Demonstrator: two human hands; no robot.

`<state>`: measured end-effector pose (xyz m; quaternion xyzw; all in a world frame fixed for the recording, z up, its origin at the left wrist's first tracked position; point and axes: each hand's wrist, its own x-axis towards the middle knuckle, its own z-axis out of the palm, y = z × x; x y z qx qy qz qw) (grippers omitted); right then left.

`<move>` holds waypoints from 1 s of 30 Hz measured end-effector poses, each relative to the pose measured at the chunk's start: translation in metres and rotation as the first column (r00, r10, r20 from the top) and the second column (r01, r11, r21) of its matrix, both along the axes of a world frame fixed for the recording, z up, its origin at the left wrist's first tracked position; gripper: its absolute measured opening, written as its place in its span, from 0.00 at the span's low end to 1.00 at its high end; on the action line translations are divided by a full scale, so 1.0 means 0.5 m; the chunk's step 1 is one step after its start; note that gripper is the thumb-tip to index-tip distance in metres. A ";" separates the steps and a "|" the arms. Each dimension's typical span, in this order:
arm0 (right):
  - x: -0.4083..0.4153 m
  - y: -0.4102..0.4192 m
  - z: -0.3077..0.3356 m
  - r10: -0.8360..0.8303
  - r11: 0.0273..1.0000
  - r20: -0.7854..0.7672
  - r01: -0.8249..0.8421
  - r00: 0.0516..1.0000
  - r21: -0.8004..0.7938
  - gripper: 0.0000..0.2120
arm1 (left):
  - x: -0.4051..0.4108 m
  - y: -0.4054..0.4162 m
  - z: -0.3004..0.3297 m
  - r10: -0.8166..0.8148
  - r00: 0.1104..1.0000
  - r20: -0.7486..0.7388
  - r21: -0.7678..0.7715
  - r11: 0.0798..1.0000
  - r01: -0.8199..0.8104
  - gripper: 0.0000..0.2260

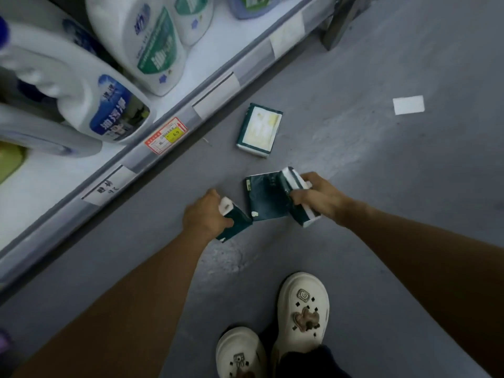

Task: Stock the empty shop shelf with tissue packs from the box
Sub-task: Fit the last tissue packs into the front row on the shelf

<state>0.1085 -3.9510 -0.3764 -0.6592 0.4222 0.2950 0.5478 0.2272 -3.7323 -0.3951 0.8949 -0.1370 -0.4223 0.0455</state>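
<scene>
Tissue packs lie scattered on the grey floor (381, 186) beside the shelf (174, 126). One pack (236, 221) is gripped in the left hand (203, 214), whose fingers (227, 222) are curled round its dark green wrapper. A second pack (298, 205) is gripped in the right hand (317, 196), fingers wrapped over its top. Between the two sets of fingers a third pack (266, 197) is seen flat on the floor, touching or just beside both held packs. Beyond the fingers, nearer the shelf, a fourth pack (259, 130) lies alone, pale face up. Detergent bottles (152, 47) are stood on the shelf, price labels (166, 135) fixed along its edge. A white card (408, 105) lies well apart to the right. White clogs (301, 309) are seen below.
</scene>
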 end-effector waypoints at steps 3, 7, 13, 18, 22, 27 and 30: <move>-0.006 0.015 0.073 -0.156 0.953 0.002 0.150 0.988 0.262 0.36 | -0.016 0.010 0.083 0.413 0.899 -0.143 -0.221 0.872 -0.436 0.27; -0.009 0.033 0.192 -0.292 0.831 -0.055 0.281 0.955 0.480 0.31 | -0.031 0.021 0.219 0.581 0.768 -0.269 -0.367 0.676 -0.639 0.23; 0.015 0.036 0.424 -0.318 0.757 0.004 0.252 0.948 0.603 0.26 | -0.036 0.020 0.434 0.615 0.726 -0.308 -0.459 0.572 -0.680 0.21; 0.048 0.052 0.623 -0.300 0.713 0.068 0.176 0.952 0.678 0.36 | -0.030 -0.008 0.617 0.613 0.747 -0.258 -0.543 0.548 -0.637 0.18; 0.073 0.056 0.762 -0.250 0.856 0.154 0.144 0.956 0.496 0.30 | -0.010 -0.003 0.768 0.607 0.753 -0.255 -0.586 0.522 -0.619 0.17; 0.083 0.061 0.933 -0.323 0.891 0.250 0.205 0.913 0.405 0.24 | 0.010 0.043 0.961 0.611 0.753 -0.243 -0.657 0.468 -0.592 0.22; 0.084 0.077 1.045 -0.276 0.923 0.347 0.147 0.897 0.354 0.16 | 0.015 0.074 1.065 0.609 0.759 -0.232 -0.710 0.427 -0.560 0.30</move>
